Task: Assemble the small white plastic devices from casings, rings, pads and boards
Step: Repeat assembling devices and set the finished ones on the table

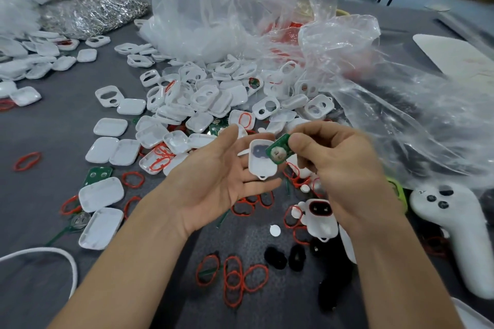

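Note:
A white casing [260, 165] with a dark pad inside lies on the straight fingers of my left hand [213, 181], palm up above the table. My right hand [339, 168] pinches a small green board [279, 151] with a round metal contact, tilted just over the casing's right edge. Below my right hand a white casing with a red ring [319, 215] lies on the table. Red rings [240, 278], small white round pads [275, 230] and black pads [283, 258] lie scattered near the front.
A heap of white casings [211, 99] covers the grey table's middle, under crumpled clear plastic bags [347, 48]. More casing halves [101, 193] and a green board [97, 175] lie left. A white controller [454, 222] sits at the right, a white cable [53, 256] at the front left.

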Action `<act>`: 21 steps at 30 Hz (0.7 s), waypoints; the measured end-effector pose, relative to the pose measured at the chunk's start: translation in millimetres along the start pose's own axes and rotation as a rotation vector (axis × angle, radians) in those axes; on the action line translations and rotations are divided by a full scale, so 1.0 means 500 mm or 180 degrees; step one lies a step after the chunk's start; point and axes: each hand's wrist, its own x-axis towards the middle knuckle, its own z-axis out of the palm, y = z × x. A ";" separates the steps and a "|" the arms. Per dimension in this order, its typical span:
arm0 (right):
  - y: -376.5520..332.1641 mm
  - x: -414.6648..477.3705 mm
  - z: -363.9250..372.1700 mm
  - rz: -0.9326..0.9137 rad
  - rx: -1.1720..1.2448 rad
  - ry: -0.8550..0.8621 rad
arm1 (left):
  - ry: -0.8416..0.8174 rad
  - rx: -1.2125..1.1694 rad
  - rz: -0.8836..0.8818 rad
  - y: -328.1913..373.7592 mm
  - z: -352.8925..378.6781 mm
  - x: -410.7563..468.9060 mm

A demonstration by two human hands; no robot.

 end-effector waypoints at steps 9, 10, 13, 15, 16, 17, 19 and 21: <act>0.001 0.016 0.004 -0.0472 -0.0940 -0.0525 | -0.0178 0.0114 -0.0202 -0.005 0.003 -0.002; 0.001 0.016 0.005 -0.0478 -0.0995 -0.0535 | -0.0188 0.0134 -0.0226 -0.006 0.003 -0.001; 0.006 0.020 0.006 -0.0576 -0.1333 -0.0511 | -0.0176 0.0151 -0.0260 -0.007 0.004 0.000; 0.009 0.024 0.005 -0.0619 -0.1537 -0.0489 | -0.0208 0.0160 -0.0274 -0.006 0.005 0.000; 0.011 0.024 0.005 -0.0623 -0.1584 -0.0485 | -0.0222 0.0162 -0.0280 -0.006 0.006 -0.001; 0.012 0.025 0.005 -0.0627 -0.1603 -0.0485 | -0.0225 0.0162 -0.0284 -0.006 0.006 -0.001; 0.013 0.024 0.004 -0.0647 -0.1615 -0.0490 | -0.0212 0.0170 -0.0291 -0.005 0.009 -0.002; 0.011 0.022 0.004 -0.0666 -0.1616 -0.0494 | -0.0191 0.0173 -0.0300 -0.005 0.010 -0.004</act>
